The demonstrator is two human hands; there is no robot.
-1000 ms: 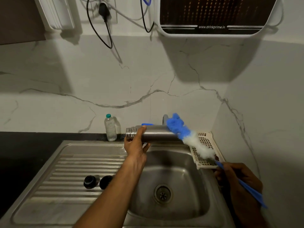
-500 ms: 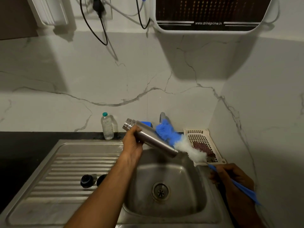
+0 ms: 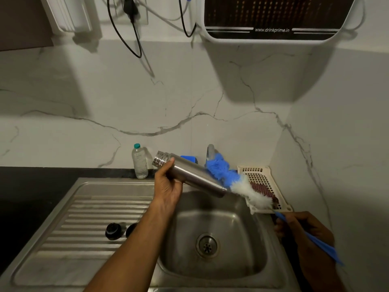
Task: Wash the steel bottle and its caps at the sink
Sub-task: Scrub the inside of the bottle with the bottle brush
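My left hand (image 3: 168, 186) grips the steel bottle (image 3: 195, 178) near its threaded neck and holds it over the sink basin (image 3: 229, 266). The bottle is tilted, with its open mouth up to the left and its base down to the right. My right hand (image 3: 303, 228) holds the blue handle of a bottle brush (image 3: 235, 180). The brush's blue and white bristles lie against the bottle's base and lower side. Two black caps (image 3: 113, 230) sit on the ribbed drainboard (image 3: 84, 218), the right one partly hidden behind my left forearm.
A small plastic water bottle (image 3: 139, 163) stands at the back edge of the sink. A cream perforated tray (image 3: 263, 180) with a brown scrub pad sits right of the basin. The tap (image 3: 210, 150) rises behind the brush. A water purifier (image 3: 273, 15) and cables hang above.
The bottle went from lying level to tilted, base dropped toward the basin. The brush and my right hand moved down and left with it, staying against the bottle's base.
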